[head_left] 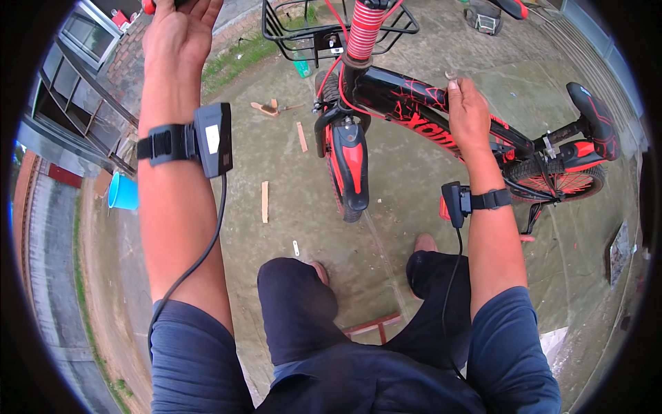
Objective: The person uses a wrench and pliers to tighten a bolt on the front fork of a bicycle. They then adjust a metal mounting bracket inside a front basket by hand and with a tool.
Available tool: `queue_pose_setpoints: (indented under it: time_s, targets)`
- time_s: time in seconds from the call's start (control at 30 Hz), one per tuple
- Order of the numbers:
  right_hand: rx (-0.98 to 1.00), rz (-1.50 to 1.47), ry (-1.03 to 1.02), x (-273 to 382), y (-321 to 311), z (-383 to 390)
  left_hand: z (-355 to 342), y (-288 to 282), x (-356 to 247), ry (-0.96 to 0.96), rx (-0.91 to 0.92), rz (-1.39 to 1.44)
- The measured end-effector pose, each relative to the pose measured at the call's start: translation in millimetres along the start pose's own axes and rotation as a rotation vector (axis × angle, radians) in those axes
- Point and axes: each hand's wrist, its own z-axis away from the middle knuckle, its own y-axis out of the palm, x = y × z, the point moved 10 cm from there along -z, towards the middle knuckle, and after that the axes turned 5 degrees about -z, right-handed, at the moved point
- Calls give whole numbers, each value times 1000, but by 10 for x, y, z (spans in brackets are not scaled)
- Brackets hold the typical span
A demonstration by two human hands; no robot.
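Note:
A black bicycle (407, 100) with red markings stands in front of me, its front wheel (352, 215) turned toward me beneath a red-and-black mudguard (353, 162). At the upper left, my left hand (176, 31) is closed on the handlebar grip (149, 6), whose red end shows at the picture's edge. My right hand (470, 114) is over the frame's top tube, its thumb and fingers closed on a small grey wrench (451, 75). Only the wrench's tip sticks out past the thumb; the rest is hidden in the hand.
A black wire basket (338, 31) sits at the bike's front; the saddle (594, 121) is at the right. Wood strips (265, 202) and a white flat piece (296, 248) lie on the ground. A blue bucket (123, 191) stands left; a red metal frame (372, 326) lies between my feet.

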Motion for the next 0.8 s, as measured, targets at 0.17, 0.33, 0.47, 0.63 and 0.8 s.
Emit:
queue_pose_setpoints:
  time_s: [0.17, 0.33, 0.47, 0.63, 0.8]
  targets:
    - [1, -53, -3, 35, -45, -8, -157, -189, 239, -176, -119, 10]
    - [48, -84, 87, -173, 65, 40, -113, -355, 471, -312, -36, 59]
    - [13, -148, 96, -188, 40, 18, 297, -436, 639, -390, -19, -153]
    - [85, -228, 200, -222, 63, 8, 885, -624, 946, -539, -43, -187]
    - [25, -366, 253, -272, -106, 25, 1747, -329, 1255, -720, 159, -311]
